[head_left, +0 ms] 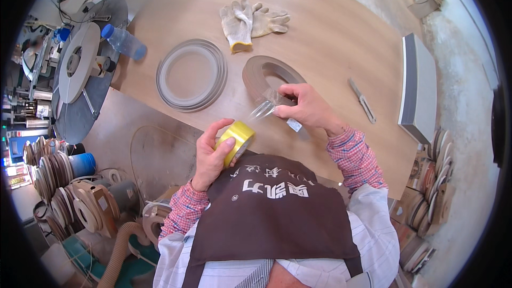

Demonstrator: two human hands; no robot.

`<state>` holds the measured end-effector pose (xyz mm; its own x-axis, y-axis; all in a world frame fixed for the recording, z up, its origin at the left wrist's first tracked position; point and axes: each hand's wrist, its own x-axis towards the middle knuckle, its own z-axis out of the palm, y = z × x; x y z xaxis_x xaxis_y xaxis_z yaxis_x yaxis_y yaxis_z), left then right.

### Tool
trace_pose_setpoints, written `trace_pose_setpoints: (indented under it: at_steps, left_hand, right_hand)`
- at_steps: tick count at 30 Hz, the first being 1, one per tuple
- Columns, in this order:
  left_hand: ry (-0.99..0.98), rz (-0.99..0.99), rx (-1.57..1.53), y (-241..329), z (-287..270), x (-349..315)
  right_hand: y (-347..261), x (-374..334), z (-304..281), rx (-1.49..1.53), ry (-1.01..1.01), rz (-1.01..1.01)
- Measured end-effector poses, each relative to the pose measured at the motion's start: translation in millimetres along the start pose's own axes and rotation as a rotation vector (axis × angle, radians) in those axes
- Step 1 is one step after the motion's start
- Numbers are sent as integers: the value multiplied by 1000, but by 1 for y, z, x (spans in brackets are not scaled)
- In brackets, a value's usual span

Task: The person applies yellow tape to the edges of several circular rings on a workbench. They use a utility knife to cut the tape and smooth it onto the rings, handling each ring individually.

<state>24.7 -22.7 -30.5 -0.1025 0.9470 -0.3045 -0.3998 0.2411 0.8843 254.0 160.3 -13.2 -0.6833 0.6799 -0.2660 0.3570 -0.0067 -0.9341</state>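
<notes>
My left hand [208, 156] is wrapped round a yellow roll of packing tape [242, 134], just in front of my apron. A short strip of clear tape [261, 110] is pinched between the thumb and fingers of my right hand [309, 108]. That hand is over the near right side of a brown coil of edge banding [257, 70]; whether the strip touches the coil, I cannot tell. Just below my right fingers is a small white label [294, 125]. Left of the brown coil, a wider, pale grey coil [164, 77] lies flat on the wooden board [330, 37].
A pair of work gloves [237, 24] lies beyond the coils. To the right are a utility knife [362, 101] and a long grey-white box [418, 88]. A plastic bottle [124, 41] lies at the left, beside a round machine table [109, 16]. Banding rolls [90, 205] crowd the lower left.
</notes>
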Motion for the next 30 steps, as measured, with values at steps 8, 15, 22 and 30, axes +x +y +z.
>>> trace_pose_setpoints:
  at_steps: [8,15,22,30]
  left_hand:
    - [-151,-97,-48,-13,29,36]
    - [-262,-26,28,-49,39,88]
    - [-202,341,239,-73,45,102]
    - [-173,763,1032,-66,17,102]
  right_hand:
    - [-15,0,-29,320,-105,129]
    - [-14,-5,-26,287,-279,135]
    - [-24,-12,-9,-137,-266,-61]
    - [-23,-31,14,-395,-149,-252]
